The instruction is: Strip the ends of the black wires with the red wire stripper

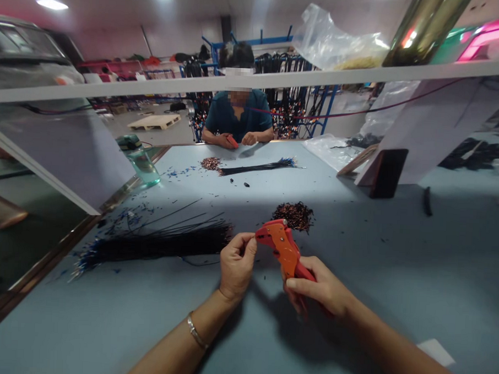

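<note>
My right hand (317, 286) is closed around the handles of a red and orange wire stripping tool (284, 246), its head tilted up to the left. At the tool's jaws, my left hand (238, 263) pinches with thumb and forefinger; what it holds there is too small to make out. A silver bracelet (196, 331) circles my left wrist. Left of that hand lies a long bundle of black wires (160, 242) with blue and silver ends at its far left. Just behind the tool is a pile of small copper-and-black pieces (293, 214).
Across the table (377, 281), a person (238, 117) holds a red tool near another wire bundle (258, 166) and copper pile (210, 163). A green bottle (145, 167) stands at the left edge, a dark phone-like object (388, 172) at the right. A white beam (188, 83) crosses above.
</note>
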